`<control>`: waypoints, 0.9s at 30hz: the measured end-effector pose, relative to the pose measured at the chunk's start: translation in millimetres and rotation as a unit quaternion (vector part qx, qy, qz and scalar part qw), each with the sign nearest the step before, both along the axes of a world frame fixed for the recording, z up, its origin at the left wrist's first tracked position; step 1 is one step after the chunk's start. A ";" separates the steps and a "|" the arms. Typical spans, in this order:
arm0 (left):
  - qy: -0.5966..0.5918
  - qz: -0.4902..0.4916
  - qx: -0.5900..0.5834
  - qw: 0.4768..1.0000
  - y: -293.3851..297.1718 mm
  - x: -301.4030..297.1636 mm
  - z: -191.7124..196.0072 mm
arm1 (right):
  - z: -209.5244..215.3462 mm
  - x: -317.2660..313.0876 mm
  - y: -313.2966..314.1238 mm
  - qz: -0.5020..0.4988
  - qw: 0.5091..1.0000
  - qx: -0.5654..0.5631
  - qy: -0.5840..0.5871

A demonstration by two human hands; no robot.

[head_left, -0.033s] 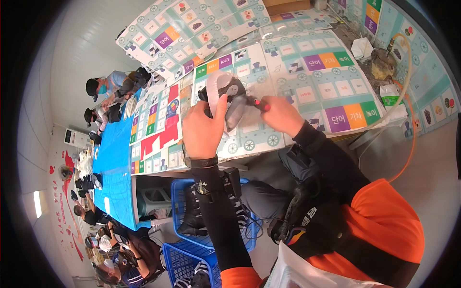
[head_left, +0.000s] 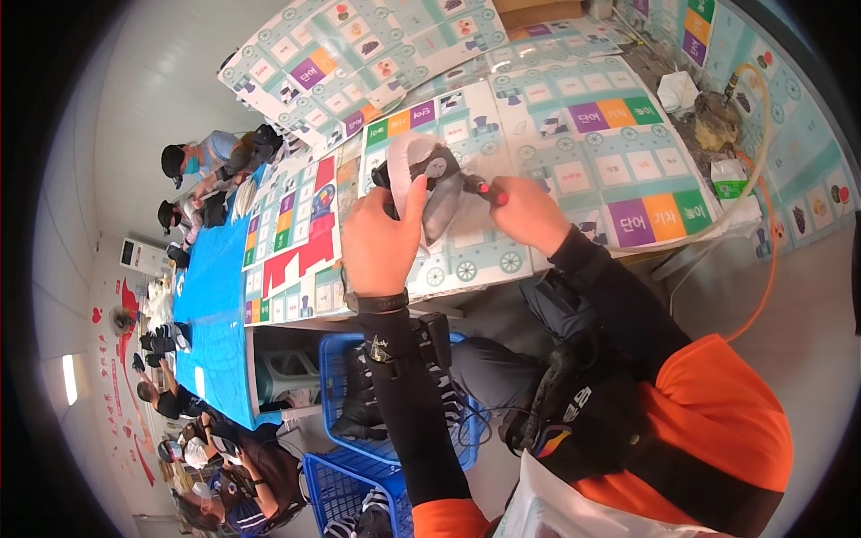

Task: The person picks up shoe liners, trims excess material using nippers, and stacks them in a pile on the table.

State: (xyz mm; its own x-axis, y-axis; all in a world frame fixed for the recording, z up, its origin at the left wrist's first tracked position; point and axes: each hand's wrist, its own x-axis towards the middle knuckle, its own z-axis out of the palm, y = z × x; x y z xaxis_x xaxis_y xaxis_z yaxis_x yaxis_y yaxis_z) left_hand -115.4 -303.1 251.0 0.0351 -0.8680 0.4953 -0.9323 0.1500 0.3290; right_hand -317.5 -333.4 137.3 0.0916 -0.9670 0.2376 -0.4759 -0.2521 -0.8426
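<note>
My left hand is closed round what looks like a small shoe, grey and black with a pale pinkish curved band, held just above the table. Its thumb presses along the near side; the other fingers are mostly hidden behind the hand. My right hand grips a red-handled tool, whose dark tip points left and meets the shoe's right side. The tip is blurred, so whether it is a brush I cannot tell. Under both hands lies the table, covered with printed teal-and-white sheets.
Below the table's near edge are blue baskets holding striped and black items. A blue-covered table stretches left, with several people beside it. An orange hose hangs at the right, near a green-and-white packet.
My right hand and the red-handled tool have shifted very slightly. My left hand and the shoe look almost unmoved.
</note>
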 end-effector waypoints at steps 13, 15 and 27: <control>0.004 0.007 0.001 1.000 2.8 2.8 -1.6 | -3.1 3.8 8.4 0.041 0.998 0.023 0.030; 0.010 0.003 0.001 1.000 1.0 1.4 -3.8 | -2.0 4.2 9.9 0.048 0.998 0.036 0.027; -0.002 0.173 -0.033 0.984 42.0 92.3 -16.4 | 2.3 -65.8 -5.3 0.058 0.995 -0.038 0.065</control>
State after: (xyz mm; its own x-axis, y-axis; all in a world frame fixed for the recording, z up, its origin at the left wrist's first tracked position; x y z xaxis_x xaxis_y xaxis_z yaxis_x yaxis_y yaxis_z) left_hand -23.1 -261.1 234.6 0.3216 -0.7699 0.5512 -0.9325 -0.1564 0.3257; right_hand -383.3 -338.7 139.6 0.2364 -0.9277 0.2891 -0.5437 -0.3729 -0.7519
